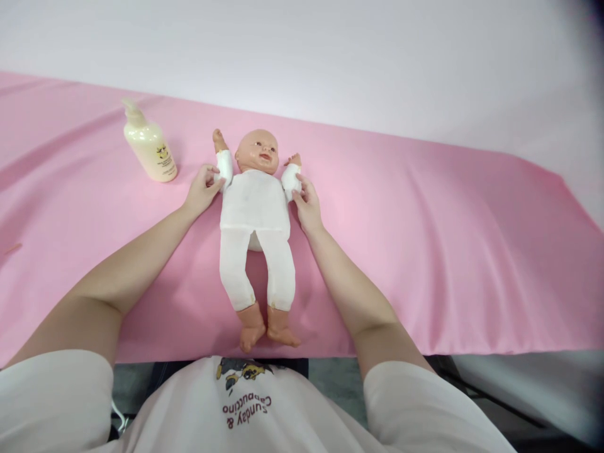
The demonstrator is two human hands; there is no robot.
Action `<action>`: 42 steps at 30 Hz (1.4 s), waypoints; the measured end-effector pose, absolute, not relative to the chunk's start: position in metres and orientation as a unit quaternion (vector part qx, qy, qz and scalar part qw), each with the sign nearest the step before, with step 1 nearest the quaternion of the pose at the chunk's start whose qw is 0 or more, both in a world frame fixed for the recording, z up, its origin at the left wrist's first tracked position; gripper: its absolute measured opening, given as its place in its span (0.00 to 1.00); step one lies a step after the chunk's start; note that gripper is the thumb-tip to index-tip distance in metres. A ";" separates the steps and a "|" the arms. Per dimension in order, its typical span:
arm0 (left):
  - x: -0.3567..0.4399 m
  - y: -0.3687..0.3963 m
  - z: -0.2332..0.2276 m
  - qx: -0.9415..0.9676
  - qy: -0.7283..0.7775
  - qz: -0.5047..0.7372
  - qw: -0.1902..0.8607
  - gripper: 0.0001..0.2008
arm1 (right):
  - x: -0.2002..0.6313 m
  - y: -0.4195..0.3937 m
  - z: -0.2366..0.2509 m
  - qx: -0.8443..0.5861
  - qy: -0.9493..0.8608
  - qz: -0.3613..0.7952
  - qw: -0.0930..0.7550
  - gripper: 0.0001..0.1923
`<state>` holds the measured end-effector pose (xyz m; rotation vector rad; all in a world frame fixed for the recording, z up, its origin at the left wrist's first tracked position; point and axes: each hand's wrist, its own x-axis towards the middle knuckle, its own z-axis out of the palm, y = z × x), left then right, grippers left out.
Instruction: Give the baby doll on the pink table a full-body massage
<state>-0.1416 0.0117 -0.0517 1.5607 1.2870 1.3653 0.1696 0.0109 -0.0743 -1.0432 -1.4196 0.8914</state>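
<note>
A baby doll with a white cloth body lies on its back, head away from me and feet toward me. Both its arms are bent upward beside the head. My left hand pinches the doll's arm on the left near the elbow, thumb and fingers closed on the white cloth. On the other side, my right hand grips the doll's other arm at the elbow in the same way. Parts of my fingertips are hidden behind the doll's arms.
A cream-coloured pump bottle stands left of the doll, beyond my left hand. Pink cloth covers the table, with folds at the right. A white wall rises behind. The table's front edge is close to my body.
</note>
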 end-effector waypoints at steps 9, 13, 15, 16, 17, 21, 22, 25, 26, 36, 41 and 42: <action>-0.143 0.011 -0.051 0.618 0.508 0.514 0.308 0.13 | 0.170 0.012 -0.077 -0.446 -0.599 0.379 0.546 0.36; -0.145 0.012 -0.051 0.618 0.537 0.505 0.273 0.13 | 0.172 0.014 -0.080 -0.471 -0.603 0.366 0.529 0.34; -0.145 0.012 -0.050 0.620 0.547 0.496 0.266 0.14 | 0.174 0.015 -0.081 -0.479 -0.603 0.355 0.531 0.33; -0.145 0.011 -0.050 0.622 0.550 0.491 0.264 0.15 | 0.174 0.015 -0.081 -0.482 -0.602 0.351 0.531 0.33; -0.145 0.011 -0.050 0.625 0.553 0.485 0.262 0.16 | 0.174 0.014 -0.080 -0.484 -0.602 0.349 0.531 0.32; -0.146 0.010 -0.050 0.632 0.563 0.468 0.253 0.17 | 0.174 0.014 -0.081 -0.485 -0.605 0.346 0.527 0.31; -0.146 0.010 -0.050 0.634 0.564 0.465 0.251 0.18 | 0.175 0.014 -0.081 -0.485 -0.607 0.345 0.527 0.31; -0.146 0.010 -0.052 0.641 0.564 0.455 0.252 0.19 | 0.175 0.017 -0.085 -0.485 -0.611 0.348 0.520 0.33; -0.146 0.010 -0.052 0.643 0.562 0.453 0.255 0.19 | 0.176 0.018 -0.086 -0.483 -0.613 0.350 0.518 0.33; -0.147 0.015 -0.059 0.625 0.525 0.499 0.291 0.21 | 0.178 0.024 -0.096 -0.433 -0.591 0.420 0.536 0.53; -0.149 0.021 -0.064 0.601 0.502 0.531 0.324 0.22 | 0.176 0.025 -0.092 -0.394 -0.587 0.436 0.557 0.51; -0.149 0.022 -0.065 0.592 0.495 0.540 0.336 0.22 | 0.176 0.025 -0.091 -0.384 -0.583 0.442 0.563 0.50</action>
